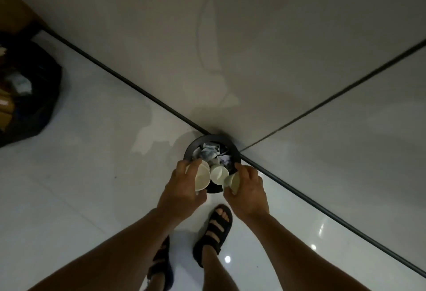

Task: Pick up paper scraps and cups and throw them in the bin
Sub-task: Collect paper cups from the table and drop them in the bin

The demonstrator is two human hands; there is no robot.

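Note:
A small round black bin stands on the floor in the corner where two walls meet. Crumpled paper scraps lie inside it. My left hand grips a white paper cup over the bin's near left rim, its mouth facing up. My right hand holds another white paper cup over the near right rim. A third white cup sits in the bin between the two hands.
A black rubbish bag with cardboard and paper stands at the far left by the wall. My feet in black sandals stand just behind the bin on the glossy white floor. Dark skirting runs along both walls.

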